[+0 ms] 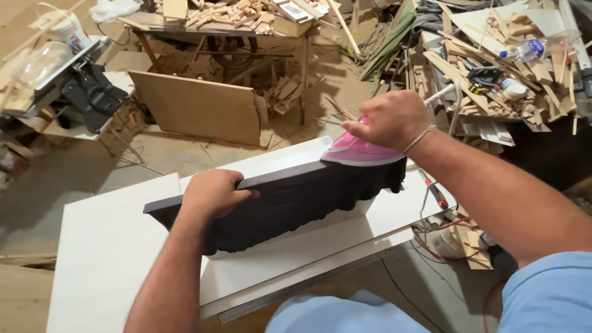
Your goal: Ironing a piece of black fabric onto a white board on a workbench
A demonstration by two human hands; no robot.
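On the floor, far left: power saw on a stand (74, 86), sawdust all round, well apart from the work.
Back left: leaning plywood sheet (197, 108) in front of a cluttered workbench (234, 24).
White boards: flat stack of white panels (111, 246) serving as the work surface; metal straightedge (308, 287) along their near edge.
Upright panel: white board on edge (290, 157), top edge draped with black fabric (290, 197) hanging down the near face.
Left hand: left hand (213, 194) curled over the top edge, fingers pressed onto the black fabric, clamping it and steadying the panel.
Right hand: right hand (388, 120) closed round the handle of a pink clothes iron (361, 151), sole resting on the fabric-covered edge at the right end.
Step, as judged: pressing the fabric onto the edge, iron at the right end.
Next move, as judged: calls for even downward pressure along the edge, with the holding fingers kept clear of the hot sole.
Right side: scrap wood pile (493, 68), plastic bottle (536, 46) on top, cables (431, 228) by the boards.
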